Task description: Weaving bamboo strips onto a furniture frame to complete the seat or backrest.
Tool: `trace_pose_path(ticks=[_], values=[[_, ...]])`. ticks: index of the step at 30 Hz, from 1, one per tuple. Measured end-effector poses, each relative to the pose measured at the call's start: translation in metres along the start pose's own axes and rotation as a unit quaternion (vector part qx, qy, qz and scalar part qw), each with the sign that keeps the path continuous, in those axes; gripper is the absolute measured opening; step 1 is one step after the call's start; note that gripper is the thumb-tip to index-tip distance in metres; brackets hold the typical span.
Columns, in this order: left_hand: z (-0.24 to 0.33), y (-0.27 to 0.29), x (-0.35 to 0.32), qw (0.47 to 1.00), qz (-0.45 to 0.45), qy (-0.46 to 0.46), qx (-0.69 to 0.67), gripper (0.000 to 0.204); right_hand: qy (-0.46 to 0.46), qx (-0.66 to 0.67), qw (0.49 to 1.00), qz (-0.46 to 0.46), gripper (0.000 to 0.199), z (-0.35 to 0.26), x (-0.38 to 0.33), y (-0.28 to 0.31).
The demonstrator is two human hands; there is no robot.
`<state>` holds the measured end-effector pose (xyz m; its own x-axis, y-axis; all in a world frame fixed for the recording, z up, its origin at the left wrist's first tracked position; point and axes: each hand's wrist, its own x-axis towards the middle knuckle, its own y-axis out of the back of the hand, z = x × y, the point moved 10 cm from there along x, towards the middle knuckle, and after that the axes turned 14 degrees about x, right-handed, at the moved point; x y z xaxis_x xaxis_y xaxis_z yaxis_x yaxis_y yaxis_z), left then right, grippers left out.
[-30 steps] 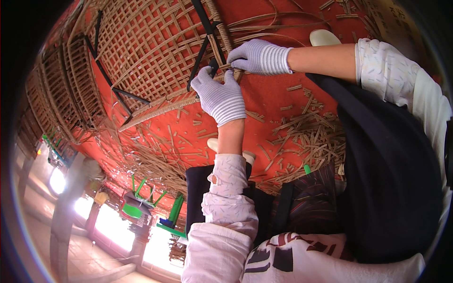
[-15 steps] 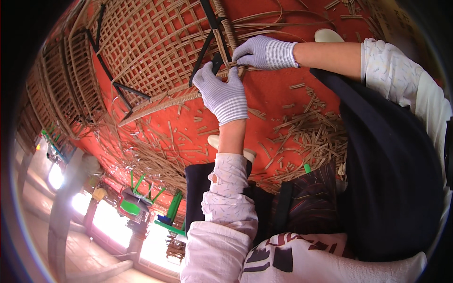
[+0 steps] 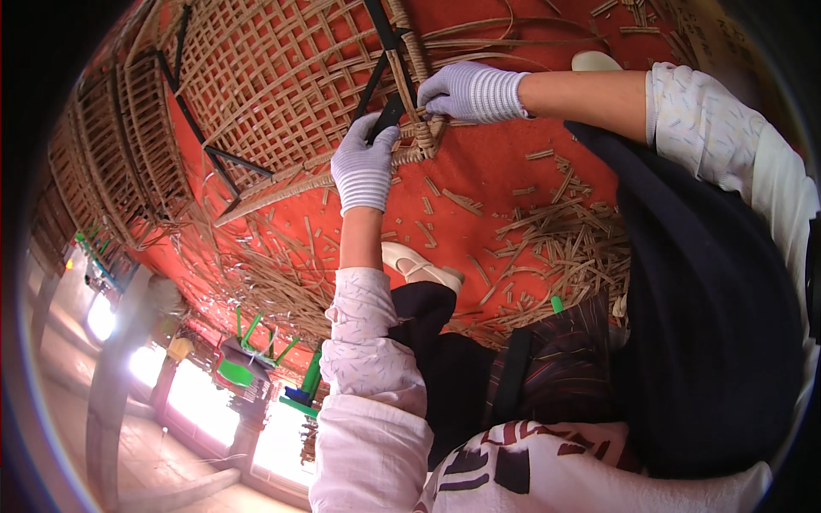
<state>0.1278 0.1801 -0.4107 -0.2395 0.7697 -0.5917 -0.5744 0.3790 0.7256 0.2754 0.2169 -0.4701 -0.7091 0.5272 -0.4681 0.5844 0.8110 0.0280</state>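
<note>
A woven rattan panel (image 3: pixel 265 85) on a black frame (image 3: pixel 192 124) lies ahead of me, with a wrapped corner (image 3: pixel 421 141) at its near right. My left hand (image 3: pixel 363 162), in a grey-white knit glove, is closed around a flat black piece (image 3: pixel 389 118) beside that corner. Whether the piece belongs to the frame or is a separate tool, I cannot tell. Just above the corner, my right hand (image 3: pixel 470 92), gloved alike, pinches a thin rattan strand (image 3: pixel 419 109) against the edge. Its fingertips partly hide the strand.
Long loose rattan strands (image 3: pixel 513 41) trail rightward from the panel. Cut rattan scraps (image 3: pixel 581 252) litter the red floor covering (image 3: pixel 505 162). More woven rattan pieces (image 3: pixel 111 154) stand at the left. Green-legged stools (image 3: pixel 239 368) are at the lower left. My shoe (image 3: pixel 419 263) rests near the panel.
My left hand has moved left and slightly down from the corner, uncovering its wrapping, and now grips the black piece. My right hand has shifted slightly left, staying at the edge.
</note>
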Motion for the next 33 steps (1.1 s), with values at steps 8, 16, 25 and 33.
trace_pose_path(ticks=[8,16,25,33], values=[[0.039,-0.005,0.013,0.988,-0.007,-0.009,0.155,0.062,0.087,0.049,0.995,0.015,0.023,-0.024,-0.01,0.0],[0.047,-0.012,0.039,0.942,-0.072,0.001,0.328,0.076,0.076,-0.052,0.995,0.045,0.024,-0.034,-0.026,-0.001],[0.042,-0.016,0.037,0.971,-0.114,-0.057,0.202,0.056,0.093,-0.013,0.995,0.034,0.016,-0.027,-0.03,0.0],[0.038,-0.02,0.038,0.977,-0.188,-0.028,0.101,0.044,0.012,-0.044,0.999,0.001,0.026,-0.007,-0.029,0.022]])
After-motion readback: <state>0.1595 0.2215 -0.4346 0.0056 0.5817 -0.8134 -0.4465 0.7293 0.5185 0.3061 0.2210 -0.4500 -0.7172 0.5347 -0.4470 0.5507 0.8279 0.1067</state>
